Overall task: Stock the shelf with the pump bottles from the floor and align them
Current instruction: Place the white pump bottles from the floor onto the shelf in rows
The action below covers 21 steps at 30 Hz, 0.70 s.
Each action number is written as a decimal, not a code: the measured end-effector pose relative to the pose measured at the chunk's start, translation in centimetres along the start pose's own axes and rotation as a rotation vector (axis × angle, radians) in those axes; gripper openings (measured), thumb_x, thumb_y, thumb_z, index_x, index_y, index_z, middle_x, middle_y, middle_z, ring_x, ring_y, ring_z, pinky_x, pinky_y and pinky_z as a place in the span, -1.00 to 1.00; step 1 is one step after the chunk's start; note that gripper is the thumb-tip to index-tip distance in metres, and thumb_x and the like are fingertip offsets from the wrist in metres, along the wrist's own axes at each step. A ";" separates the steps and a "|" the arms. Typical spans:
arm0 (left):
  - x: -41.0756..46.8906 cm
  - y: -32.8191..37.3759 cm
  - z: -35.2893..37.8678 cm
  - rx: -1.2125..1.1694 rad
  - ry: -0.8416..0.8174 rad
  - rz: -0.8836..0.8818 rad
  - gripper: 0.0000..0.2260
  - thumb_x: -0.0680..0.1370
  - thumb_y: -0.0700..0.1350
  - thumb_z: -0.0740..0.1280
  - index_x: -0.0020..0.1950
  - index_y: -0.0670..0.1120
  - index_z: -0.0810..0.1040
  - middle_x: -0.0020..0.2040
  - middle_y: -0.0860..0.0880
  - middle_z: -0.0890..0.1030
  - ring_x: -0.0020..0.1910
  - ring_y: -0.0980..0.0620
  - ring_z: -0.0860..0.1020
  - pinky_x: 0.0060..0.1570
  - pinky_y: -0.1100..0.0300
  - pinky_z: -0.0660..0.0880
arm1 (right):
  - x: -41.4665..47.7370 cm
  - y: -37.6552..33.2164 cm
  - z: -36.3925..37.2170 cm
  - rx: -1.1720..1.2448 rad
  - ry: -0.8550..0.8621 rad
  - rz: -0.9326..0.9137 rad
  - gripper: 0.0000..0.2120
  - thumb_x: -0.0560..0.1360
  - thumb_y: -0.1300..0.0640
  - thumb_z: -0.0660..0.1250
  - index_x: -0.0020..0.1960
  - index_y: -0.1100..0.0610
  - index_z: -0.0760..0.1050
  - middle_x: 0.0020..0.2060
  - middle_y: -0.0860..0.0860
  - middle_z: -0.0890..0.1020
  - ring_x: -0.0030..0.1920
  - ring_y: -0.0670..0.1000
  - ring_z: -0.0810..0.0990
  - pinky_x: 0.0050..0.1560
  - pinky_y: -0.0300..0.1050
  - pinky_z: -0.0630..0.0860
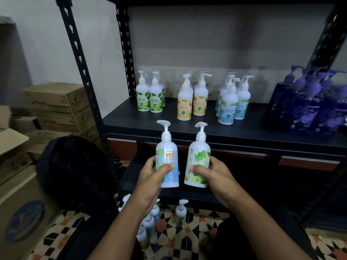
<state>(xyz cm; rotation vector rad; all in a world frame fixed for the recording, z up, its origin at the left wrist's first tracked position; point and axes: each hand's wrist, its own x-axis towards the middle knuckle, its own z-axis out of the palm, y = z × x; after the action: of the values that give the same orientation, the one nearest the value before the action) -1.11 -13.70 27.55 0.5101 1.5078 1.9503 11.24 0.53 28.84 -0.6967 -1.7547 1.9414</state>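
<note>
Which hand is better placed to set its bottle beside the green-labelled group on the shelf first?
Left, probably. The left hand grips the left bottle nearer the green-labelled group at the shelf's left end; the right hand holds the right bottle farther right.

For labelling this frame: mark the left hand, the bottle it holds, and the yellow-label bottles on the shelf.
left hand [151,174], head view, back of the hand.
held bottle [167,149], head view, body above the thumb.
yellow-label bottles [185,108], head view, label of the front left bottle.
</note>
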 end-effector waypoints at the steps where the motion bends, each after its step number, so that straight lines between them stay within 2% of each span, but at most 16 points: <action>1: 0.0 -0.2 0.0 0.024 -0.002 0.012 -0.60 0.47 -0.11 0.50 0.28 -0.11 0.53 0.11 -0.22 0.69 0.09 -0.22 0.68 0.05 -0.12 0.63 | -0.2 -0.1 0.0 -0.004 0.012 -0.005 -0.69 0.46 0.25 0.49 0.18 0.21 0.56 0.02 0.18 0.72 0.01 0.15 0.72 -0.02 0.04 0.66; 3: -0.1 -0.4 0.1 0.064 -0.010 0.029 -0.52 0.39 -0.03 0.51 0.27 -0.11 0.55 0.09 -0.19 0.70 0.08 -0.20 0.69 0.05 -0.10 0.62 | -0.4 -0.2 0.1 -0.008 0.039 -0.015 -0.63 0.43 0.20 0.54 0.20 0.17 0.55 0.02 0.13 0.72 -0.02 0.09 0.73 -0.10 -0.07 0.64; 8: -0.1 -0.5 0.5 0.092 0.011 0.047 -0.55 0.38 0.00 0.54 0.23 -0.06 0.56 0.06 -0.15 0.71 0.02 -0.14 0.70 -0.09 0.00 0.62 | -0.9 -0.3 0.5 -0.064 0.118 -0.059 -0.50 0.39 0.10 0.58 0.25 -0.02 0.45 0.03 0.00 0.69 -0.08 -0.08 0.72 -0.20 -0.24 0.61; 10: -0.1 -0.5 0.7 0.076 0.017 0.045 -0.61 0.45 -0.02 0.53 0.23 -0.04 0.54 0.08 -0.14 0.71 0.01 -0.14 0.71 -0.09 -0.02 0.62 | -0.9 -0.2 0.6 -0.072 0.123 -0.076 -0.51 0.42 0.07 0.57 0.25 -0.06 0.43 0.02 0.00 0.69 -0.08 -0.09 0.72 -0.17 -0.21 0.61; 12: -0.1 -0.4 0.9 0.058 0.009 0.024 -0.72 0.56 -0.06 0.43 0.24 -0.03 0.51 0.11 -0.13 0.70 0.00 -0.17 0.71 -0.05 -0.07 0.62 | -0.9 -0.2 0.7 -0.085 0.124 -0.088 -0.54 0.45 0.04 0.54 0.24 -0.11 0.40 0.02 -0.03 0.68 -0.07 -0.12 0.71 -0.14 -0.20 0.61; 14: -0.2 -0.3 1.0 0.040 0.011 -0.004 -0.78 0.61 -0.07 0.34 0.25 -0.03 0.48 0.13 -0.14 0.67 -0.04 -0.21 0.72 -0.08 -0.08 0.63 | -0.9 -0.2 0.7 -0.099 0.125 -0.101 -0.54 0.47 0.02 0.52 0.27 -0.12 0.37 0.04 -0.04 0.66 -0.06 -0.14 0.69 -0.13 -0.21 0.60; 18: -0.3 0.0 1.1 0.118 0.056 0.031 -0.75 0.61 -0.06 0.35 0.25 -0.04 0.44 0.10 -0.17 0.65 -0.17 -0.19 0.71 -0.25 0.02 0.58 | -1.0 -0.3 0.9 -0.099 0.116 -0.105 -0.50 0.49 0.02 0.50 0.29 -0.08 0.30 0.08 -0.04 0.62 -0.01 -0.11 0.66 -0.15 -0.27 0.57; 21: -0.4 0.2 0.9 0.187 0.065 0.074 -0.75 0.61 -0.11 0.33 0.27 0.01 0.42 0.10 -0.14 0.65 -0.05 -0.18 0.70 -0.18 0.03 0.61 | -1.0 -0.3 1.1 -0.098 0.098 -0.102 -0.46 0.49 0.05 0.49 0.33 -0.08 0.26 0.07 -0.04 0.61 -0.01 -0.11 0.65 -0.18 -0.29 0.54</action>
<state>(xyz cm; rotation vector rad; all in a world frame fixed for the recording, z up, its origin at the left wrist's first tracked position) -0.28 -13.36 28.07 0.5952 1.7464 1.9076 11.30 -0.94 29.33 -0.7089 -1.7986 1.7342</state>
